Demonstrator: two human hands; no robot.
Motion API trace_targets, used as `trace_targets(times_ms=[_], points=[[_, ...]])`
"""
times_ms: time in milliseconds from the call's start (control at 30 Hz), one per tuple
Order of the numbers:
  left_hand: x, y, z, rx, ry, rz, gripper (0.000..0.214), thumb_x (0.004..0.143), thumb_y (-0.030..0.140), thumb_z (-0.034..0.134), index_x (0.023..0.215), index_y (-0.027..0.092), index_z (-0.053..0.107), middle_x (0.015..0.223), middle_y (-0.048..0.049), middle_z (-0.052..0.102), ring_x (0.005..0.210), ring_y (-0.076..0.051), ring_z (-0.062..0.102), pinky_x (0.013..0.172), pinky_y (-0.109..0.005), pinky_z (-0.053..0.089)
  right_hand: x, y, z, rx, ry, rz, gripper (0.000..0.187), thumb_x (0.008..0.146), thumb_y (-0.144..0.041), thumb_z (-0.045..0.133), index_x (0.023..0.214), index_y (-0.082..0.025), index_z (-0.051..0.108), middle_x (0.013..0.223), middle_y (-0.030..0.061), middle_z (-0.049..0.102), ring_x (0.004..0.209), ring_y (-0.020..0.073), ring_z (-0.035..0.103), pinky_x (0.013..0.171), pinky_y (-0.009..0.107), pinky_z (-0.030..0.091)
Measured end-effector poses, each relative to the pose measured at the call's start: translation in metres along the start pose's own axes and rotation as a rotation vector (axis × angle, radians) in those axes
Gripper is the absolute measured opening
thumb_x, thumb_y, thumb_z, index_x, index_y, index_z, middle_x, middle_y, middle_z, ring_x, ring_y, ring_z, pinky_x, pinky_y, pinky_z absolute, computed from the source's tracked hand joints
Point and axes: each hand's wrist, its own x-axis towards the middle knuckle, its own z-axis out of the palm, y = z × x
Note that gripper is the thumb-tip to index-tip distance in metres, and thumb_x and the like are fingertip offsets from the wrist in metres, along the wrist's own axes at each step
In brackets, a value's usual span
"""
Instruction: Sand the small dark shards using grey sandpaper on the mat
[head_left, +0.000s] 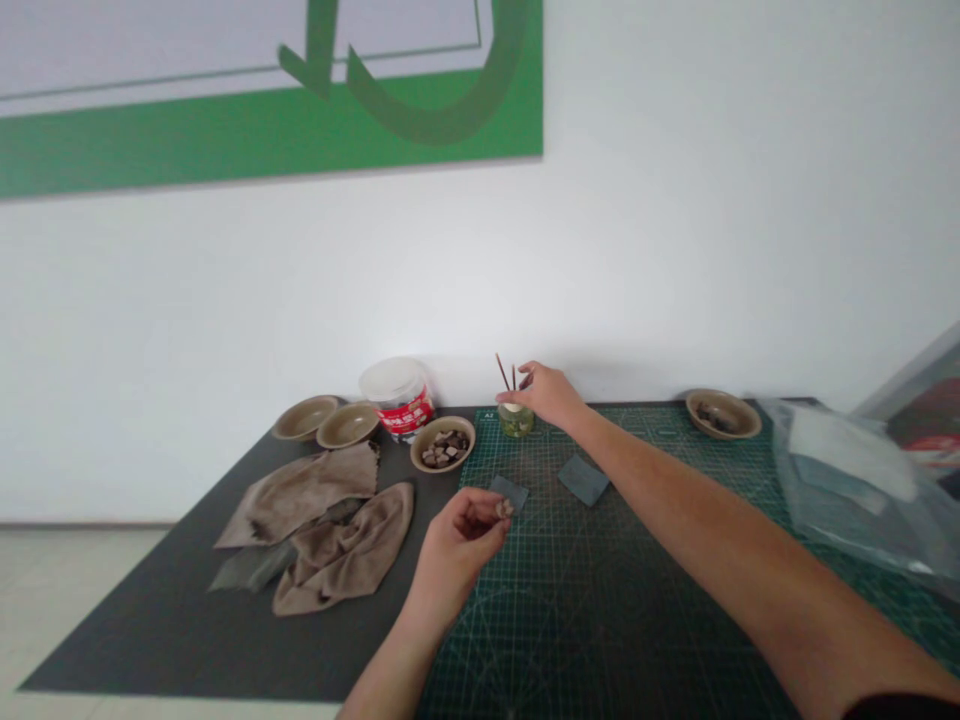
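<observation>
My left hand [461, 540] hovers over the green cutting mat [615, 590], fingers pinched on a small brownish piece [504, 509]. Just beyond it lies a small grey square of abrasive sheet [510, 491], and a second grey square [583, 479] lies to its right. My right arm reaches far across the mat; my right hand [547, 392] is closed on one of the thin brown sticks [501, 371] standing in a small glass jar [515, 419] near the wall.
A bowl of dark small pieces [444, 444], two empty tan bowls [328, 420], a white tub with a red label [398, 397] and crumpled brown cloths [322, 525] lie left. Another bowl [723, 413] and clear plastic bags [855, 480] sit at the right.
</observation>
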Motion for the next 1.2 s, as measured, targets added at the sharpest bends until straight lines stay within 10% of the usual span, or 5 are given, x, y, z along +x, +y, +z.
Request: trace_targets(times_ms=[233,467,933,1200], points=[[0.004,0.002,0.014,-0.023,0.001,-0.018,0.024,0.070,0.023,0.079,0.088,0.018,0.064,0.079,-0.0009,0.066,0.071,-0.013,0.059,0.066,-0.024,0.049,-0.071,0.021,-0.023,0.023,-0.092,0.099,0.045,0.078,-0.044,0.073,0.114,-0.018,0.063,0.094,0.0067,0.072,0.084,0.0194,0.067,0.076,0.029,0.047],[0.041,0.001,0.051,0.034,-0.173,-0.046,0.026,0.072,0.024,0.078,0.091,0.018,0.062,0.087,-0.0025,0.068,0.077,-0.014,0.062,0.073,-0.028,0.053,-0.175,0.054,-0.092,0.172,-0.138,0.181,0.020,0.087,-0.034,0.062,0.099,-0.019,0.069,0.084,0.0028,0.073,0.075,0.0155,0.066,0.066,0.024,0.045],[0.177,-0.017,0.304,0.807,-0.321,0.350,0.021,0.070,0.027,0.067,0.089,0.019,0.066,0.081,-0.0003,0.066,0.070,-0.015,0.057,0.064,-0.026,0.043,-0.311,0.078,-0.180,0.220,-0.128,0.250,0.015,0.086,-0.028,0.060,0.090,-0.021,0.073,0.081,-0.0014,0.072,0.073,0.0121,0.063,0.065,0.020,0.041],[0.194,-0.026,0.366,1.081,-0.303,0.274,0.020,0.062,0.026,0.073,0.082,0.023,0.068,0.096,-0.0065,0.063,0.103,-0.031,0.054,0.082,-0.040,0.044,-0.321,0.097,-0.179,0.266,-0.138,0.195,0.015,0.085,-0.025,0.060,0.090,-0.021,0.073,0.083,-0.0009,0.073,0.076,0.0116,0.064,0.068,0.019,0.042]])
